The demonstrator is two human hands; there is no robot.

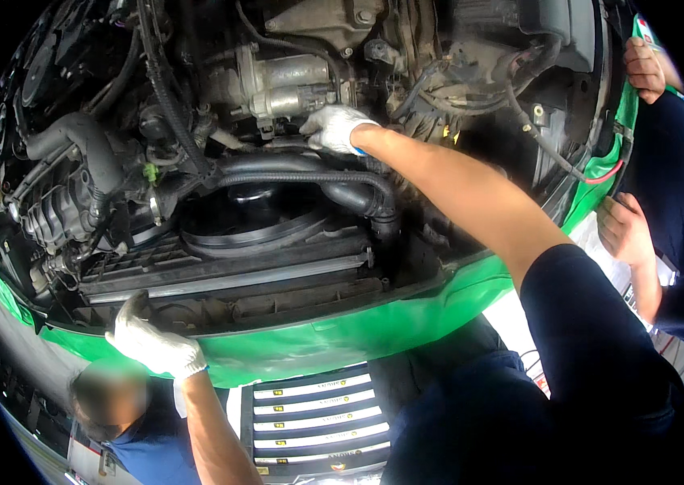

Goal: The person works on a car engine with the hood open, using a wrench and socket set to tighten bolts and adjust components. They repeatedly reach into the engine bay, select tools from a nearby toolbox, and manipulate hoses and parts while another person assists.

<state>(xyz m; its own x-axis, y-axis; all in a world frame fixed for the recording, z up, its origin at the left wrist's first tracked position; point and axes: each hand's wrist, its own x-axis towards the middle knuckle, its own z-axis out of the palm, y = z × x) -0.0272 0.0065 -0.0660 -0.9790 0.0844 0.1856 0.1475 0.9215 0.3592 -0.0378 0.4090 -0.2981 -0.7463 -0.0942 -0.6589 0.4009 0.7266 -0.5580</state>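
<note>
My right hand [334, 128], in a white glove, reaches into an engine bay, its fingers bent just below a metal cylindrical component [281, 81]; what they grip, if anything, is unclear. My left hand [150, 339], also gloved, is at the front edge beside the radiator's top [229, 283], fingers extended with nothing visible in them. Between my hands lie a thick black hose [277, 166] and a round fan shroud [253, 238]. A green cover [334, 331] drapes the car's front.
At the right, a co-worker's bare hands [641, 69] are at the green fender cover. Another person's blurred head [111, 392] is below, at lower left. A tool chest with several drawers [317, 424] stands below the bumper. Hoses and a red-ended cable [568, 166] run along the right side.
</note>
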